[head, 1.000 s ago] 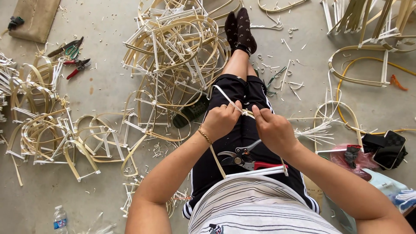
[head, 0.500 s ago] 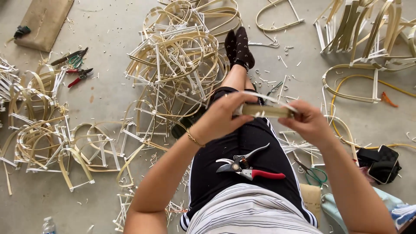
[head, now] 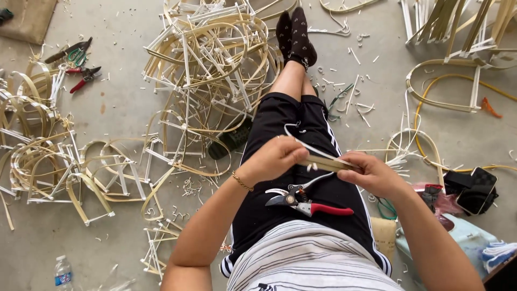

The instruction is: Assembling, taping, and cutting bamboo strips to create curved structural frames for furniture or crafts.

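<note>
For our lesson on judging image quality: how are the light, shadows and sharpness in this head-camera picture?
Head view: soft, even daylight, only faint shadows under the bamboo frames; no glare; left hand, right hand and strip sharp; the wide lens bends the edges.

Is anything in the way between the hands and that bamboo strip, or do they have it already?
Nothing visible is in the way. The left hand and the right hand both already grip the thin bamboo strip, one at each end, above the lap. The red-handled pruning shears lie lower on the lap, apart from the strip.
</note>
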